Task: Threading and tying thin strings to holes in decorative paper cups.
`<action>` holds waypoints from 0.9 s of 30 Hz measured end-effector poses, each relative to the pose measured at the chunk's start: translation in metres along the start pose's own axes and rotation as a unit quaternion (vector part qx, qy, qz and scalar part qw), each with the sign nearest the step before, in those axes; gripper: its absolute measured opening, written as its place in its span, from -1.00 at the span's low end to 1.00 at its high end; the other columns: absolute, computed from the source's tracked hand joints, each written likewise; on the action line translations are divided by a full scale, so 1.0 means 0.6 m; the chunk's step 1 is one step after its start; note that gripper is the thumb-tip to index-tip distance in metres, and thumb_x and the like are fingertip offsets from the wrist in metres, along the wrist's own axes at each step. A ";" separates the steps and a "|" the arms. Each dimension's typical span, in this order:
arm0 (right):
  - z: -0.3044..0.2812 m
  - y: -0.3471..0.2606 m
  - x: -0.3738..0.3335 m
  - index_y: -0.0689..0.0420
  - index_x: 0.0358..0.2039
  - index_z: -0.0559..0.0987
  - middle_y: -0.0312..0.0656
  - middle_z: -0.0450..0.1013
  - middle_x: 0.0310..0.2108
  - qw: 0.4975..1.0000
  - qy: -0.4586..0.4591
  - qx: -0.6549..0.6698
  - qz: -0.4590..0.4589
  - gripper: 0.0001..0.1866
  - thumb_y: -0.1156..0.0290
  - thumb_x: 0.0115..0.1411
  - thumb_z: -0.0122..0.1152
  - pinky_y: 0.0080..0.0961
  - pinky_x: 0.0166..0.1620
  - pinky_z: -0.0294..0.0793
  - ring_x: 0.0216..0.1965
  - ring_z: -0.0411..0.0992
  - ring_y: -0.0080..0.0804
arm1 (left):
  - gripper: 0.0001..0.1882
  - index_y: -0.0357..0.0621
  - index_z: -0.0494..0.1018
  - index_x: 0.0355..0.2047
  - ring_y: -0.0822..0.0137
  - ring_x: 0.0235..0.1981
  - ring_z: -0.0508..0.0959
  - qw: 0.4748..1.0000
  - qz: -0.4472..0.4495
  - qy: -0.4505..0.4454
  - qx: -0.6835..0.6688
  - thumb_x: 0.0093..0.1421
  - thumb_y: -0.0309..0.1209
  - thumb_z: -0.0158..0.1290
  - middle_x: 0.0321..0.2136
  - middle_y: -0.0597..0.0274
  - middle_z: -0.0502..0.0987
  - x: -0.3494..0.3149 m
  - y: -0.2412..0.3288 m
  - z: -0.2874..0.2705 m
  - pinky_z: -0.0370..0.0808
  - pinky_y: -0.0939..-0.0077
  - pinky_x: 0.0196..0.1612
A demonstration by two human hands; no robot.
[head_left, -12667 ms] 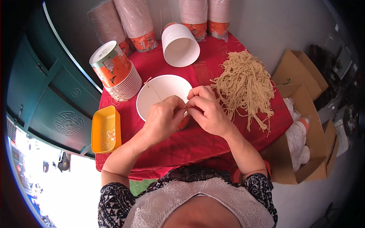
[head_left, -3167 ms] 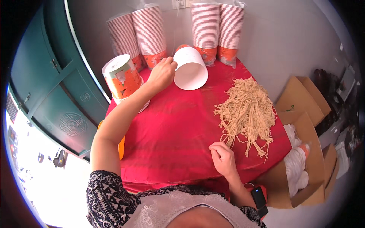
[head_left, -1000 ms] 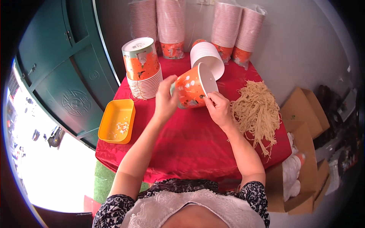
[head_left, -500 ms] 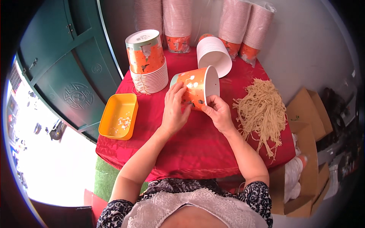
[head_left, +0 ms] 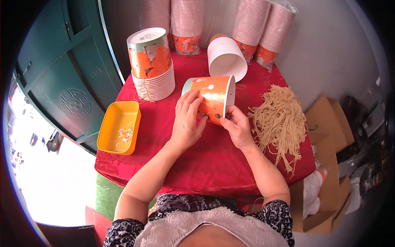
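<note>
An orange paper bucket (head_left: 214, 95) with a pale green base lies on its side in the air above the red-covered table, its white-rimmed mouth facing right. My left hand (head_left: 186, 119) is closed around its near side, close to the base. At the mouth, my right hand (head_left: 238, 126) pinches the rim between thumb and fingers. Beyond my left hand stands an upside-down stack of matching buckets (head_left: 150, 64), with some string hanging at its lower rims. Behind the held bucket, a nested stack (head_left: 227, 61) lies tipped over, its white opening toward me.
A yellow plastic tub (head_left: 132, 142) with small pale bits inside sits at the table's left. Tan strings (head_left: 279, 123) are heaped at the right. Wrapped bucket stacks (head_left: 187, 24) line the back wall. Cardboard boxes (head_left: 327, 164) stand right of the red tablecloth (head_left: 214, 173).
The held bucket has turned a little, so less of its inside shows. Both hands keep their grip. The whole view has shifted slightly, with the table's things appearing farther left.
</note>
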State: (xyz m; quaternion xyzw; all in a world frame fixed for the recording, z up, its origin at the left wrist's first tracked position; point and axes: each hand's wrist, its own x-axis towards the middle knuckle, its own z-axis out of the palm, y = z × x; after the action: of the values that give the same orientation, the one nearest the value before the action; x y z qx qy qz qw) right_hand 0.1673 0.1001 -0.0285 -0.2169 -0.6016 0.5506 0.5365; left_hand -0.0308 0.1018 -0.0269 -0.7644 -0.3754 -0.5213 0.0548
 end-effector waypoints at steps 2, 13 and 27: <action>-0.003 0.001 -0.002 0.24 -0.04 0.47 -0.30 0.46 -0.13 1.000 0.001 0.005 0.006 -0.70 0.38 0.30 0.24 -0.59 0.03 0.39 -0.11 0.40 -0.61 | -0.26 -0.22 0.28 0.15 -0.16 0.28 0.26 1.000 -0.001 -0.002 -0.001 -0.09 -0.64 0.27 0.24 -0.09 0.28 0.002 0.005 -0.001 0.28 0.05 0.29; -0.006 -0.001 -0.003 0.23 -0.05 0.48 -0.34 0.46 -0.14 1.000 0.009 0.025 0.010 -0.73 0.40 0.30 0.22 -0.60 0.01 0.38 -0.13 0.38 -0.63 | -0.29 -0.27 0.28 0.12 -0.14 0.25 0.27 1.000 0.011 -0.014 0.016 -0.10 -0.65 0.26 0.20 -0.08 0.30 0.005 0.011 0.003 0.28 -0.02 0.25; -0.010 0.003 0.000 0.22 -0.12 0.52 -0.40 0.45 -0.24 1.000 0.011 0.017 0.011 -0.79 0.43 0.28 0.25 -0.68 -0.10 0.37 -0.24 0.35 -0.70 | -0.28 -0.24 0.27 0.13 -0.16 0.25 0.27 1.000 0.009 -0.016 0.012 -0.08 -0.64 0.26 0.21 -0.10 0.29 0.003 0.013 0.001 0.29 -0.01 0.25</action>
State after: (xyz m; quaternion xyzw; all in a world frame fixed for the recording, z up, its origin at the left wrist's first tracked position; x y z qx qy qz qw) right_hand 0.1719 0.1032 -0.0310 -0.2205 -0.5837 0.5641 0.5408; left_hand -0.0251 0.0974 -0.0232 -0.7753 -0.3756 -0.5040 0.0623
